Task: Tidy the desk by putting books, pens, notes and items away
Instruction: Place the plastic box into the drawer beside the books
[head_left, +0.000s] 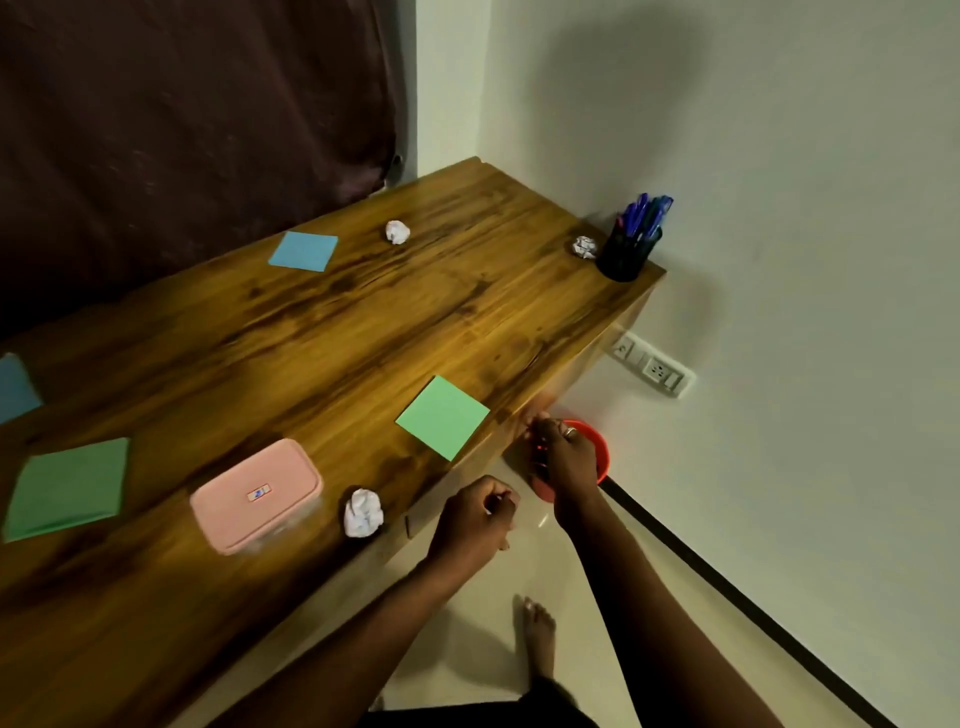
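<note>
My right hand (566, 457) hangs palm down over a red bin (598, 446) on the floor by the desk's right end, hiding the bin's left part. Its fingers bend downward, and what lies under them is hidden. My left hand (475, 522) is a closed fist just off the desk's front edge, with nothing showing in it. On the wooden desk (363, 322) lie three crumpled paper balls: one near the fist (362, 513), one at the back (397, 232), one by the pen holder (585, 247). Green notes (443, 417) (70, 488) and blue notes (304, 251) (15, 387) lie flat.
A pink lidded box (255, 493) sits near the front edge. A black holder full of blue pens (629, 249) stands at the far right corner by the wall. A dark curtain (182, 130) hangs behind the desk. My bare foot (537, 634) is on the tiled floor.
</note>
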